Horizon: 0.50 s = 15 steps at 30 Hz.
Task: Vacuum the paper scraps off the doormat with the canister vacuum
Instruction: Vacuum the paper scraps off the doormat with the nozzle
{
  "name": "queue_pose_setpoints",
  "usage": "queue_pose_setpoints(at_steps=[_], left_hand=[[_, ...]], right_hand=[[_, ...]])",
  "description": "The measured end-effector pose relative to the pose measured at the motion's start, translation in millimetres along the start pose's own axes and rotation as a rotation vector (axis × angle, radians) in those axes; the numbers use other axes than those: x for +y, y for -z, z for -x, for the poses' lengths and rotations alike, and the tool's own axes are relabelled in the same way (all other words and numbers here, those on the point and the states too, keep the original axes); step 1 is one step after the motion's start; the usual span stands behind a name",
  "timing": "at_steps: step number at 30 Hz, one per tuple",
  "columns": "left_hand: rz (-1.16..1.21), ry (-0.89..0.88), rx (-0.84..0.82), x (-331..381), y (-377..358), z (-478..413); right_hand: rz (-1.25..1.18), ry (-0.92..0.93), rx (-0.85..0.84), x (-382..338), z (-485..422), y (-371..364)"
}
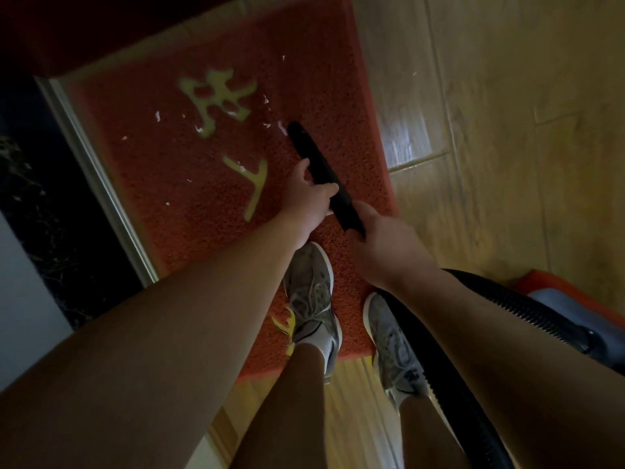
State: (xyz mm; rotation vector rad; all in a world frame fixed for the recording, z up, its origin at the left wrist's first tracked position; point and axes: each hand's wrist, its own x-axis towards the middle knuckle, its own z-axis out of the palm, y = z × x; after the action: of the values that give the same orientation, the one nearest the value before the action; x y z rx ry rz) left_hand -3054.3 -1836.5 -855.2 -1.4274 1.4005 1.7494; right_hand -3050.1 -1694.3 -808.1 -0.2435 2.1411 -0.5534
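Your arms (162, 319) reach in from bottom edge. Left hand (306, 199) grips nozzle (316, 160) at centre, right hand (384, 247) grips it just below. Tip near scraps (157, 116) on mat (189, 194), upper centre.

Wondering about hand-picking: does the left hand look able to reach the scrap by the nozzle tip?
Probably not as is: the left hand grips the nozzle, so it must let go first. Otherwise only bare doormat lies between it and the scrap.
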Motion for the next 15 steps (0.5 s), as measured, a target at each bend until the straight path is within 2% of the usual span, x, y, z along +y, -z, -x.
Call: queue_pose_setpoints(at_steps=[9,15], left_hand=[[0.002,-0.022,0.02,-11,26,-5],[0.017,-0.024,0.012,-15,29,-5]], right_hand=[[0.01,0.08,-0.013,-11,-3,-14],[0.004,0.127,0.05,-11,3,-21]])
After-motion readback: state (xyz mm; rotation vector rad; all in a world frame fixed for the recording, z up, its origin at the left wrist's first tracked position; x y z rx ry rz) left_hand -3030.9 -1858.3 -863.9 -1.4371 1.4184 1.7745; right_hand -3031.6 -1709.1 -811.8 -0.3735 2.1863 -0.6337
